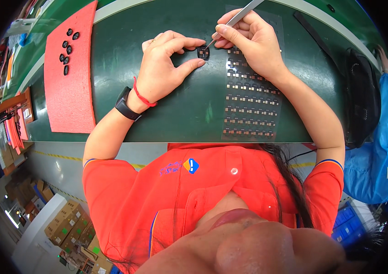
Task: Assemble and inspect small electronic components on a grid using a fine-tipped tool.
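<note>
My left hand (pixel 163 66) pinches a small black oval part (pixel 204 53) between thumb and forefinger, keeping it at the green tabletop (pixel 180 114). A coppery square shows in the part's middle. From the right, my right hand (pixel 260 43) grips metal tweezers (pixel 245 13), their tip slanting down onto the part's upper edge. Whether the tip holds anything is too small to tell. Beneath and beside my right hand lies a clear sheet (pixel 225 132) bearing rows of tiny square pieces, its upper rows partly covered by the hand.
At the left lies a pink foam sheet (pixel 70 105) with several small black oval parts (pixel 66 60) on it. A black strip (pixel 317 36) and a black bag (pixel 363 96) are at the right. Blue cloth (pixel 381 160) hangs beyond the table's right end.
</note>
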